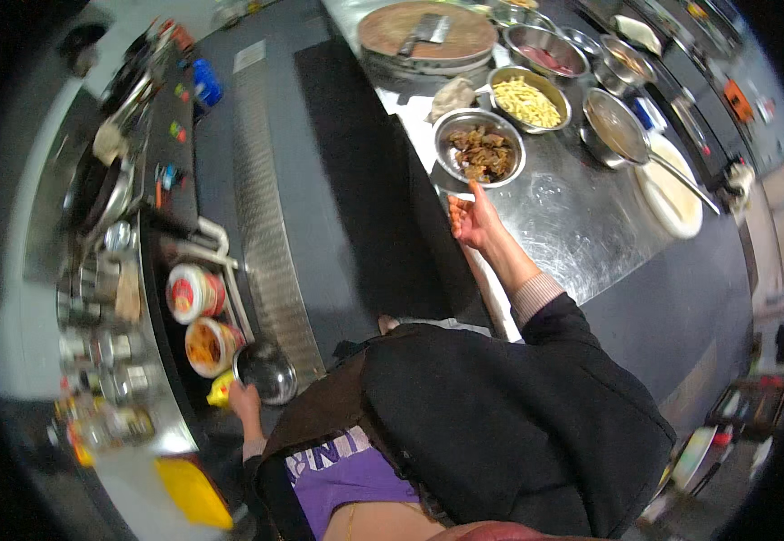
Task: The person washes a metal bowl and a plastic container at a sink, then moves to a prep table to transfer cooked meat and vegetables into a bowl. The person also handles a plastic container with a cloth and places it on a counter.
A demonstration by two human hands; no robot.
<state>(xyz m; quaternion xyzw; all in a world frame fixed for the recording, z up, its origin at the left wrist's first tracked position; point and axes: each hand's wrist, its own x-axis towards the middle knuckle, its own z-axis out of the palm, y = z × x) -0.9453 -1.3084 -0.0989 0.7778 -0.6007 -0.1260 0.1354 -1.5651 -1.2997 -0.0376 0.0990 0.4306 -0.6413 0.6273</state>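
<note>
My left hand (244, 400) is low at the left, closed on the rim of an empty-looking steel bowl (267, 372), which is tilted. A yellow packet (219, 390) lies right beside those fingers. On the other side, my right hand (474, 220) is at the edge of the steel counter, holding nothing, its fingers partly curled and one digit extended. That digit reaches the near rim of a steel bowl of brown food pieces (483, 154); whether it touches is unclear. Behind this bowl stands another with pale yellow cut strips (526, 101).
A round chopping block (378, 34) carries a cleaver (426, 32). A long-handled strainer (615, 125) rests by a white oval tray (669, 193). A bowl of reddish food (546, 59) is farther back. Two plastic tubs (196, 292) stand on the left shelf, near bottles and jars (111, 426).
</note>
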